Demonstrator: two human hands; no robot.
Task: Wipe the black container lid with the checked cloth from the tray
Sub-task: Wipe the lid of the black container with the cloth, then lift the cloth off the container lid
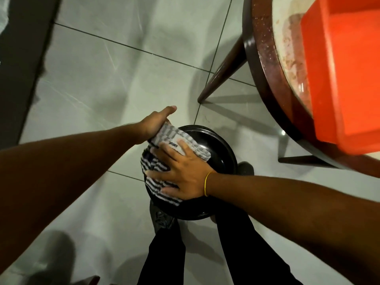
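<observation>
A round black container lid (218, 159) is held above the tiled floor, low in the middle of the view. The checked black-and-white cloth (164, 138) lies draped over its left half. My left hand (154, 122) grips the lid's far left rim, partly under the cloth. My right hand (181, 171) lies flat on the cloth with fingers spread, pressing it onto the lid. A yellow band circles my right wrist.
A round dark-rimmed table (265, 64) with an orange tray (345, 75) on it fills the upper right; its legs (222, 79) slant to the floor. My dark trouser legs and shoes (162, 219) are below the lid. A dark strip (22, 58) runs along the left.
</observation>
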